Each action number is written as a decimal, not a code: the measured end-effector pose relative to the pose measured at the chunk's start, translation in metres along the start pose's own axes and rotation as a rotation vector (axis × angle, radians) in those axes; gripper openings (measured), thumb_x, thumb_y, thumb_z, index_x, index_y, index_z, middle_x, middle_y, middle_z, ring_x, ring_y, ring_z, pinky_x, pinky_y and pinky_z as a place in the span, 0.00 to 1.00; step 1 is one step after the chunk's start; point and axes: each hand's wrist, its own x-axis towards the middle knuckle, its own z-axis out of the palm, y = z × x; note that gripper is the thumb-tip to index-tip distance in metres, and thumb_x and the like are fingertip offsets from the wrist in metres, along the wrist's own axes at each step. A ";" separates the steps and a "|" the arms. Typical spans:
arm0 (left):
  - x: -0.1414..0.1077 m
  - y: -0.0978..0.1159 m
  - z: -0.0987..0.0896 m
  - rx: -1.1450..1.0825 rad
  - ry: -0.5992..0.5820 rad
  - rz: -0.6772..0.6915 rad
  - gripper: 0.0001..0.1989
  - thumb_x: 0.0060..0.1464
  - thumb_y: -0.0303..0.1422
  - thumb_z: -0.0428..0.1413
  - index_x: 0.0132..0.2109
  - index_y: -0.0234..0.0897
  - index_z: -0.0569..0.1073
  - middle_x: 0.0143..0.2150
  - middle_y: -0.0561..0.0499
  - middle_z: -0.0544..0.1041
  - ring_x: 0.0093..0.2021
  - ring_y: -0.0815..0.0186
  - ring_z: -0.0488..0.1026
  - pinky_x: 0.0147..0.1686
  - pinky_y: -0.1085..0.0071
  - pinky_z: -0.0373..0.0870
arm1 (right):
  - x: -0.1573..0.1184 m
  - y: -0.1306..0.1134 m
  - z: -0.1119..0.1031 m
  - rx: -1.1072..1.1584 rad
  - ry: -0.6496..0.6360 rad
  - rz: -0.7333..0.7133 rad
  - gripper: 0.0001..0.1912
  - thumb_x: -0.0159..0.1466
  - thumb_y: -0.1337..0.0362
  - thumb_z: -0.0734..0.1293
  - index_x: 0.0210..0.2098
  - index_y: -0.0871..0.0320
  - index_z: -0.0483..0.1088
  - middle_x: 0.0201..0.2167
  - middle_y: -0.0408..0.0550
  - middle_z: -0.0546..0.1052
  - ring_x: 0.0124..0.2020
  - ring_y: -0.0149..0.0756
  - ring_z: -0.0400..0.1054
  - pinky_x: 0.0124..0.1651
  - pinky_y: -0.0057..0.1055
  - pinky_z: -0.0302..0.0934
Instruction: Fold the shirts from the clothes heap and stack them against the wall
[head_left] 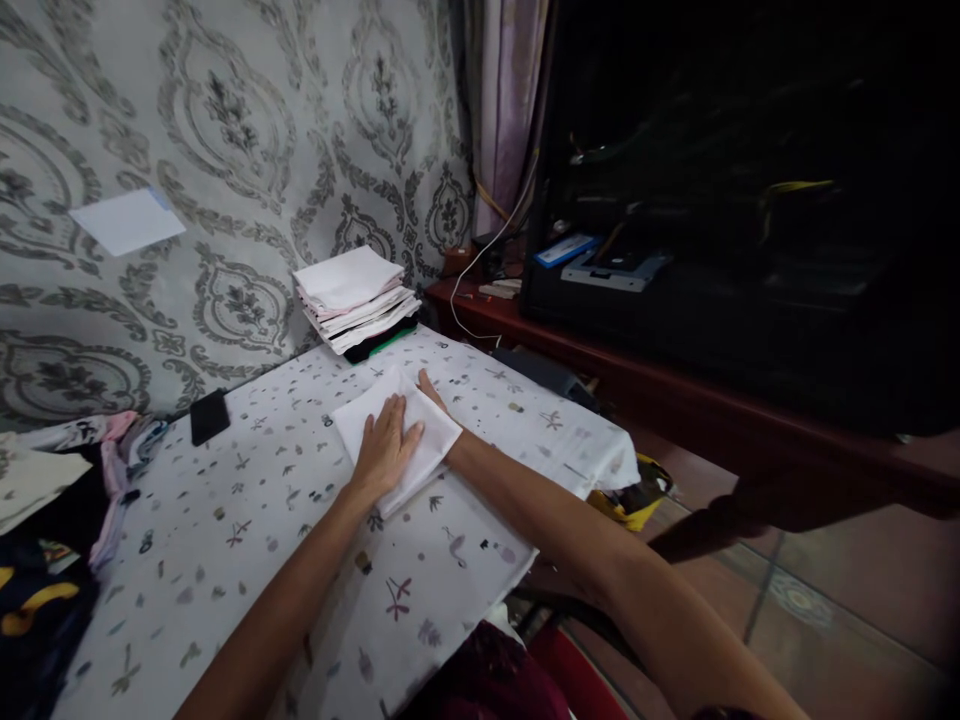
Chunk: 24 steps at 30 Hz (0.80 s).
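Note:
A folded white cloth, roughly square, lies on the patterned tablecloth. My left hand rests flat on top of it, palm down, fingers stretched and thumb out to the side. At the cloth's right edge is my right hand. A stretched digit of that hand shows past the far side, while the white fabric covers the other fingers. Just behind, close to the wall, stands a stack of folded clothes, mostly white, with black and green pieces at the bottom.
A black phone lies at the table's left edge, near a heap of mixed clothes. Patterned paper covers the wall. To the right, a dark red wooden stand bears a large black screen; a white cable hangs beside it.

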 end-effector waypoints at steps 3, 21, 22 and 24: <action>-0.001 0.005 -0.002 0.058 -0.059 0.000 0.35 0.68 0.49 0.35 0.73 0.33 0.49 0.76 0.40 0.46 0.76 0.57 0.42 0.71 0.48 0.40 | 0.000 -0.009 -0.015 0.078 0.052 0.054 0.38 0.73 0.49 0.34 0.53 0.58 0.68 0.39 0.51 0.80 0.45 0.43 0.76 0.52 0.45 0.70; 0.010 -0.044 -0.030 -0.011 0.225 -0.058 0.17 0.60 0.26 0.47 0.53 0.34 0.72 0.55 0.39 0.74 0.59 0.54 0.67 0.62 0.54 0.62 | -0.020 -0.005 0.008 -1.242 -0.142 -0.378 0.29 0.73 0.49 0.50 0.58 0.61 0.70 0.59 0.59 0.73 0.62 0.46 0.65 0.67 0.44 0.54; 0.013 -0.058 -0.037 -0.052 0.282 -0.127 0.15 0.59 0.26 0.48 0.52 0.35 0.72 0.54 0.39 0.73 0.58 0.53 0.67 0.61 0.53 0.62 | -0.018 -0.002 0.008 -1.323 -0.130 -0.357 0.28 0.74 0.51 0.49 0.59 0.62 0.68 0.61 0.60 0.71 0.64 0.46 0.62 0.68 0.45 0.52; 0.020 -0.086 -0.050 -0.147 0.327 -0.238 0.13 0.58 0.29 0.51 0.50 0.36 0.72 0.49 0.42 0.74 0.54 0.54 0.69 0.57 0.54 0.66 | -0.015 0.003 0.006 -1.454 -0.109 -0.345 0.26 0.74 0.55 0.49 0.61 0.60 0.66 0.65 0.58 0.68 0.68 0.45 0.56 0.70 0.47 0.48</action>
